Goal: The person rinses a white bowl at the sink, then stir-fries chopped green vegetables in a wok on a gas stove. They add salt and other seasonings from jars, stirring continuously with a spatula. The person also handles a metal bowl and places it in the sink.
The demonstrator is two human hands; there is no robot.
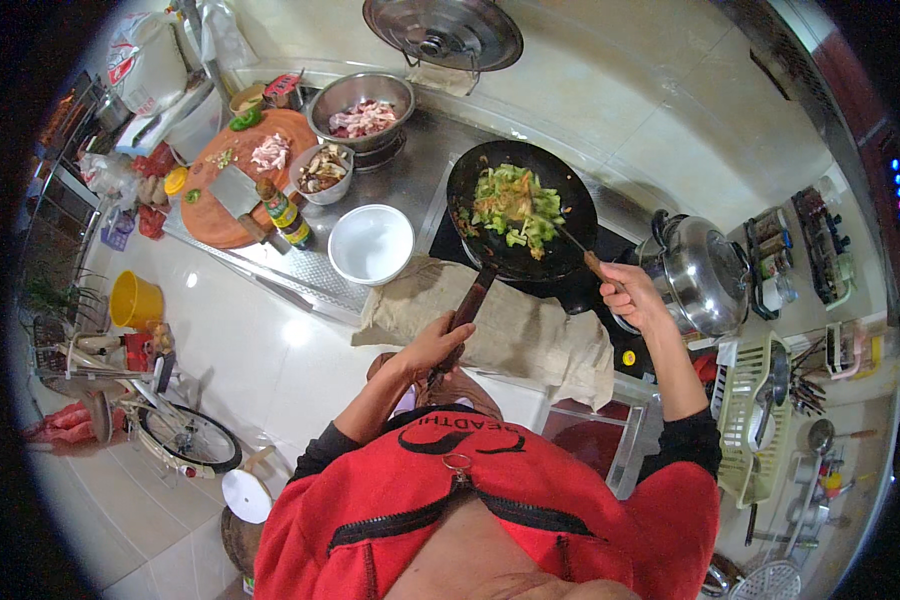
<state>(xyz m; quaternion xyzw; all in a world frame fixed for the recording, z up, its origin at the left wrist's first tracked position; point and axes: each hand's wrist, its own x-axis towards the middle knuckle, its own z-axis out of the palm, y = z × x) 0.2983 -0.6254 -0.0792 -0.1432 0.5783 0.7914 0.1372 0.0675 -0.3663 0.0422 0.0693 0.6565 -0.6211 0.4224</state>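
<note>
My left hand [436,346] is closed round the dark wooden handle [474,304] of a black wok [577,247] on the stove. In my right hand [631,292] is the wooden handle of a cooking utensil [591,261], whose far end reaches into chopped green vegetables [516,202] in the wok; its head is blurred among them. An empty white bowl [371,244] stands left of the wok. Beyond it are a bowl of sliced mushrooms [322,174], a steel bowl [337,97] of raw meat and a sauce bottle [289,219].
A cleaver [234,191] and sliced meat lie on a round cutting board [214,217] at the left. A beige cloth [525,337] covers the counter's front edge. A lidded steel pot [705,276] stands right of the wok; a pot lid [450,34] hangs on the wall.
</note>
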